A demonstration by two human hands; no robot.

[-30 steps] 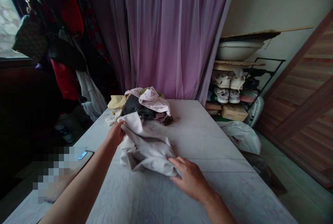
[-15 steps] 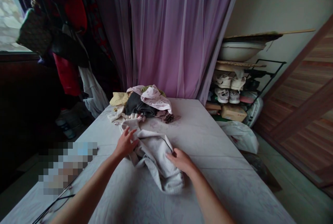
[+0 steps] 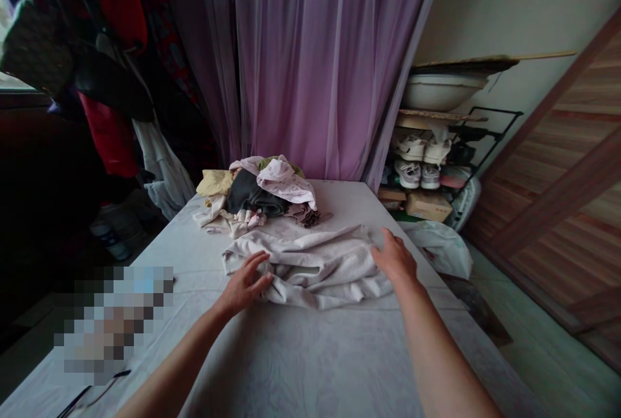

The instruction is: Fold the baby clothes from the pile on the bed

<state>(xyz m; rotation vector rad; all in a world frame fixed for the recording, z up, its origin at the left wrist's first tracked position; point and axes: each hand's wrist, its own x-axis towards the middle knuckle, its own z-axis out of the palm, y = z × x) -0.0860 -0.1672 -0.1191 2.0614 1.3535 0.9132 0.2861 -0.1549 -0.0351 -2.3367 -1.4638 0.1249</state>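
Light patterned cloth (image 3: 310, 360) lies under a crumpled pale-grey garment (image 3: 339, 256), with the left hand (image 3: 244, 285) splayed and loose at one end and the right hand (image 3: 398, 259) relaxed open at the other. Beyond the left hand sits a clothes heap (image 3: 259, 193), backed by a purple curtain (image 3: 301, 75).

"What's the pale garment (image 3: 339, 256) like?"
"Matt cloth, rough with creases."
"And the clothes pile (image 3: 255, 193) beyond it?"
"Soft-looking cloth too, all matt."
"The covering (image 3: 315, 353) underneath?"
"Smoother, with a dull finish."
"And the far curtain (image 3: 295, 62)?"
"Sheer, gauzy cloth."
"On the right?"
"A crinkled, slightly shiny plastic bag (image 3: 439, 246), a matt cardboard box (image 3: 429, 206), and a door (image 3: 557, 204) in grained wood."
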